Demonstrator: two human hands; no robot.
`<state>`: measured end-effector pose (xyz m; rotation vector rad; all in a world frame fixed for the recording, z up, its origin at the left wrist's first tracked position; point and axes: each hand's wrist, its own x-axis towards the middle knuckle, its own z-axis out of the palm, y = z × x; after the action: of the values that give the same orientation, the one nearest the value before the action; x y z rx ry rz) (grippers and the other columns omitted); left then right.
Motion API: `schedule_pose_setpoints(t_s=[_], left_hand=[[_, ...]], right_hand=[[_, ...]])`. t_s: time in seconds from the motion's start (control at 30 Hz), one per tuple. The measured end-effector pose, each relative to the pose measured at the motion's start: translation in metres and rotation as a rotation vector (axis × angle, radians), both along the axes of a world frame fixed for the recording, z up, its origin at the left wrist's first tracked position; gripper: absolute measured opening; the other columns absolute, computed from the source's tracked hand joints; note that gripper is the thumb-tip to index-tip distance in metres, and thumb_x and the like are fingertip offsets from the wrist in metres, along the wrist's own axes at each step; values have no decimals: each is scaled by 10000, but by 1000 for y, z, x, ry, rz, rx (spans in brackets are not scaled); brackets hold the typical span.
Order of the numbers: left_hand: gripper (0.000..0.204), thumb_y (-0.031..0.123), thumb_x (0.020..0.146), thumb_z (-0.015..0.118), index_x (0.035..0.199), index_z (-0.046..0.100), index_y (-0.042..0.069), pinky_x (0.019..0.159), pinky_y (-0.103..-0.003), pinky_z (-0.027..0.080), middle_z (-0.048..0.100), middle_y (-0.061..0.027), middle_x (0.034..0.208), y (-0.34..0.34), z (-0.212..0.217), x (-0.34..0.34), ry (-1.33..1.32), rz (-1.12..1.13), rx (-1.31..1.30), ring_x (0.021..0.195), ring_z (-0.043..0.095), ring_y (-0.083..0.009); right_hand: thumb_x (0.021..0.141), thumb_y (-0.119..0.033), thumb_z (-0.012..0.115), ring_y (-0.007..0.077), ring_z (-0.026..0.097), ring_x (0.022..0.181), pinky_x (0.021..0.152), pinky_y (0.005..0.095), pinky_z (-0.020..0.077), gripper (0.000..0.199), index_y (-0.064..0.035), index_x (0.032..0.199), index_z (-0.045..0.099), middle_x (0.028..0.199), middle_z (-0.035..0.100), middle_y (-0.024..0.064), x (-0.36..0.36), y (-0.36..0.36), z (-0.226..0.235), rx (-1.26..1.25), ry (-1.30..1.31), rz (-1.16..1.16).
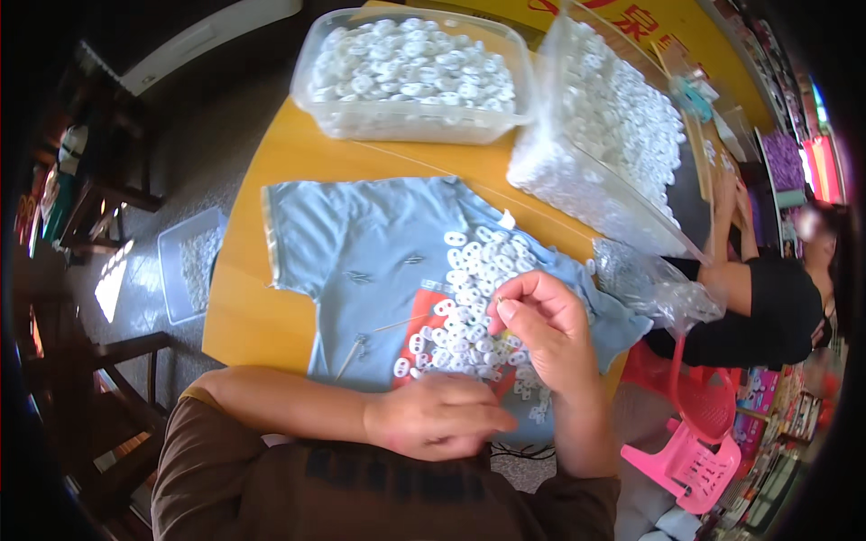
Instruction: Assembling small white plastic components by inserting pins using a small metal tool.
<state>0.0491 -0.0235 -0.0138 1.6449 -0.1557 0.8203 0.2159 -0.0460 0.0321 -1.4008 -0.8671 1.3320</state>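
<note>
A pale blue T-shirt (379, 225) is spread over the wooden table, with a heap of small white oval pieces with dark marks (483, 279) on its front. Above the heap's right side, my right hand (546, 329) is closed in a pinch, thumb against forefinger. A tiny glint shows at the fingertips, too small to name. My left hand (442, 419) hovers by the heap's near edge, low in front of my body; its fingers are smeared by motion. Left of the heap lie a thin needle-like rod (401, 323) and several slim metal bits (359, 277).
Beyond the shirt stand a clear tub (410, 122) and a plastic-lined bin (604, 135), both full of white pieces. A clear bag (645, 279) lies at right. Another person's arms (726, 216) reach in there, near a pink plastic chair (695, 464). On the floor at left is another tub (185, 307).
</note>
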Motion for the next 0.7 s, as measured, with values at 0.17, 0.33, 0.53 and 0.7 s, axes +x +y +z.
schedule_pose_setpoints(t_s=[0.17, 0.33, 0.53, 0.7], left_hand=[[310, -78, 712, 482, 981, 621, -9, 610, -303, 462, 553, -106, 790, 21, 19, -3, 119, 221, 48, 683, 557, -207], [303, -113, 761, 473, 1007, 600, 8, 671, -282, 424, 561, -77, 828, 23, 23, 5, 350, 352, -195, 734, 520, -194], [229, -108, 774, 494, 949, 592, 4, 668, -291, 430, 570, -87, 823, 21, 38, 23, 424, 381, -189, 756, 541, -214], [228, -69, 726, 575, 942, 614, -6, 564, -252, 416, 566, -77, 771, 37, 30, 33, 385, 451, 139, 629, 525, -146]], right_hand=[[842, -31, 560, 54, 534, 711, 627, 190, 437, 67, -4, 900, 543, 801, 564, 8, 12, -30, -7, -3, 91, -38], [851, -68, 548, 22, 486, 658, 559, 169, 398, 80, -11, 907, 557, 763, 546, -24, 3, -29, -10, 11, 129, 78], [857, -93, 562, 4, 479, 669, 562, 154, 391, 106, -17, 931, 570, 771, 556, -29, 15, -30, -18, 48, 298, 53], [850, -90, 574, 25, 519, 677, 588, 166, 430, 113, -10, 930, 582, 790, 568, -20, 24, -29, -23, 3, 369, 30]])
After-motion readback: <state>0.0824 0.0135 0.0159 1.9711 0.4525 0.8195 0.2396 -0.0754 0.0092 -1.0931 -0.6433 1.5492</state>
